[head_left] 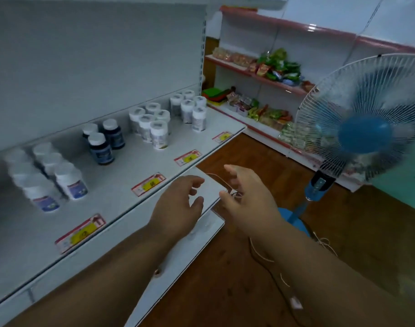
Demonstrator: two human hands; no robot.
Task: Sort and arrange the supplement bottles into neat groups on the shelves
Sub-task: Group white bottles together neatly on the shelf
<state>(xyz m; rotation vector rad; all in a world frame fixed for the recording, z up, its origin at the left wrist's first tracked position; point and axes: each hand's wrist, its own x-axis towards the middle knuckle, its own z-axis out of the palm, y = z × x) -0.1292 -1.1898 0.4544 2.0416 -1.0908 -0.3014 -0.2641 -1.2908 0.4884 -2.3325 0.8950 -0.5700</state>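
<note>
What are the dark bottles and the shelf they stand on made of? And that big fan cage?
The dark bottles look like glossy navy plastic with matte white caps, though tinted glass is possible. The shelf seems to be painted metal: thin, flat, smooth pale grey. The fan cage looks like thin white-coated wire, judging by its fine spokes.

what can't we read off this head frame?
- Bottle labels: the white bottles at far left are motion-blurred; the dark bottles too small to read.
- Price tags: text illegible.
- Lower shelf: contents hidden by the left hand and right hand.
- Shelf's left end: cut off by frame edge.
</note>
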